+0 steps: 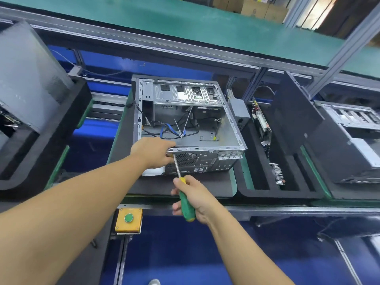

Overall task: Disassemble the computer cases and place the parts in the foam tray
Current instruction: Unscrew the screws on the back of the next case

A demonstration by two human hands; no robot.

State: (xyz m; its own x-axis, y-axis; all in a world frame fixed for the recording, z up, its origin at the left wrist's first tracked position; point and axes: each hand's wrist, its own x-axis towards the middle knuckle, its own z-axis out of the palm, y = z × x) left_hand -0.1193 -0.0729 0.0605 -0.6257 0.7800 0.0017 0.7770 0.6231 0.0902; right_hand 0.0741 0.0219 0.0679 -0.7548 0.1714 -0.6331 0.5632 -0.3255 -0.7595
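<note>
Case [205, 124] w/ screwdriver [186, 205] at rear

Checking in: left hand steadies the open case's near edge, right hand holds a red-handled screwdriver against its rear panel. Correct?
Not quite: the head view shows the screwdriver handle is green, not red. Otherwise yes: the left hand steadies the open case at its near edge; the right hand holds it against the rear panel.
</note>
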